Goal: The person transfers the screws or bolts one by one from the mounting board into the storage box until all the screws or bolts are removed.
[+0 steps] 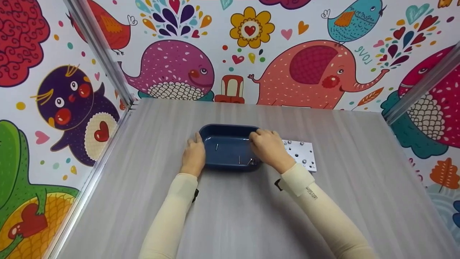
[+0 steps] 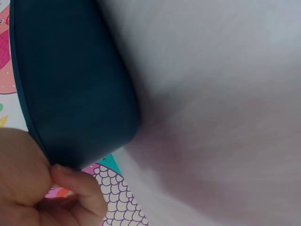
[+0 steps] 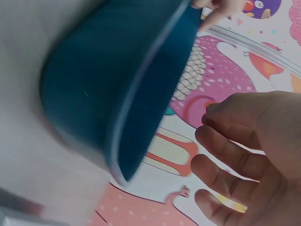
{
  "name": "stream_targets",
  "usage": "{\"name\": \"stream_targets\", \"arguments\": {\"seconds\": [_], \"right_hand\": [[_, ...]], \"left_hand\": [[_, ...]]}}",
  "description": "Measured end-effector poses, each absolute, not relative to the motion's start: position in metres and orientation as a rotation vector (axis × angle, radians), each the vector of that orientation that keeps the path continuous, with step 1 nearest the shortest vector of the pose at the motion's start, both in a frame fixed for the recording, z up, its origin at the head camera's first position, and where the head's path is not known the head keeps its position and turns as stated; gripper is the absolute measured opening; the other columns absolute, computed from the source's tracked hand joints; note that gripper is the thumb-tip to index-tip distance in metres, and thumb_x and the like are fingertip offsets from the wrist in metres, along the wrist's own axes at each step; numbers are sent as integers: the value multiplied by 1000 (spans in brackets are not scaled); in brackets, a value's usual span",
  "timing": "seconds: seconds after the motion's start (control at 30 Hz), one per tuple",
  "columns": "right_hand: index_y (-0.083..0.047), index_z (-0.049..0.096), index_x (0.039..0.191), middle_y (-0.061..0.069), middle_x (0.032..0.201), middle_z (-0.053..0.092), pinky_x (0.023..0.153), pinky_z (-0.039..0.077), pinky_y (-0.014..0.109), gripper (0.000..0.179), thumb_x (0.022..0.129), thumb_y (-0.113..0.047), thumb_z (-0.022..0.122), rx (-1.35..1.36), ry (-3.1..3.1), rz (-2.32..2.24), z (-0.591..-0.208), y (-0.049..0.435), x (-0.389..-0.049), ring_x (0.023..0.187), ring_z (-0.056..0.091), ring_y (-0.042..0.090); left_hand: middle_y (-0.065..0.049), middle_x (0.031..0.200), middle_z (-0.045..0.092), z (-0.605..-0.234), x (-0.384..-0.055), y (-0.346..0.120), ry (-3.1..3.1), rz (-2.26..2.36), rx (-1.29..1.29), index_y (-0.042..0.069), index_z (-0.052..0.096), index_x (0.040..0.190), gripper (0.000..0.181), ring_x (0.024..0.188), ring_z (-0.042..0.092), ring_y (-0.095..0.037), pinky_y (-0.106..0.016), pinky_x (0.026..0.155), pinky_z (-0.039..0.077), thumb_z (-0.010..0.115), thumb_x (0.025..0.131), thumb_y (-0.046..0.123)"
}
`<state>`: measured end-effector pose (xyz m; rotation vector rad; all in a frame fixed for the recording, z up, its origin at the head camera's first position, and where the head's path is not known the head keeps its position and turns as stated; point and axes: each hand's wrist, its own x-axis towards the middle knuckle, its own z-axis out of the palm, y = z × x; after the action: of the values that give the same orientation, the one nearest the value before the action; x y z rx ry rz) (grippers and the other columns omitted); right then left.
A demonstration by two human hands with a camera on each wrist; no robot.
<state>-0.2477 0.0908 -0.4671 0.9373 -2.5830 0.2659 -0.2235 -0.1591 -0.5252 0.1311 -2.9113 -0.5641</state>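
A dark blue oblong tray (image 1: 230,126) stands on the table. At its left end my left hand (image 1: 194,153) grips the rim; the left wrist view shows the thumb and fingers of this hand (image 2: 70,193) at the tray's corner. Over the tray's right end is my right hand (image 1: 269,147). In the right wrist view this hand (image 3: 249,155) is apart from the tray wall (image 3: 89,94), its fingers loosely bent, with nothing visible held. Inside the tray lie a small metal screw-like piece (image 1: 216,146), a thin pin-like piece (image 1: 239,160) and a cluster of small metal pieces (image 1: 252,161).
A white board (image 1: 307,153) with several holes and round metal bits lies right of the tray, partly behind my right hand. Printed panels with cartoon animals (image 1: 302,77) wall in the table (image 1: 230,216) at the back and sides. Metal rails (image 1: 104,54) run along the corners.
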Motion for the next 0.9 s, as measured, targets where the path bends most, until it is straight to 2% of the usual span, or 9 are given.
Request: {"name": "stream_targets", "arguments": {"seconds": [0.23, 0.5, 0.9], "right_hand": [[-6, 73, 91, 9, 84, 67, 60, 44, 44, 5, 90, -10, 70, 896, -2588, 294, -452, 109, -238, 76, 63, 31], [-7, 73, 91, 8, 82, 65, 62, 44, 45, 5, 87, -8, 74, 855, -2615, 334, -446, 133, -232, 77, 62, 31], [-4, 72, 89, 9, 83, 66, 69, 49, 53, 5, 86, -5, 74, 744, -2673, 364, -460, 174, -239, 77, 65, 31]], "left_hand": [[-37, 118, 52, -525, -224, -161, -2941, -583, 150, -12, 34, 149, 48, 85, 65, -44, -49, 72, 58, 40, 102, -7], [-39, 125, 49, -523, -225, -161, -2987, -612, 179, -10, 31, 151, 50, 90, 65, -45, -49, 76, 57, 39, 102, -7], [-38, 118, 52, -524, -224, -159, -2936, -577, 140, -13, 35, 148, 47, 87, 65, -45, -50, 74, 57, 40, 102, -6]]}}
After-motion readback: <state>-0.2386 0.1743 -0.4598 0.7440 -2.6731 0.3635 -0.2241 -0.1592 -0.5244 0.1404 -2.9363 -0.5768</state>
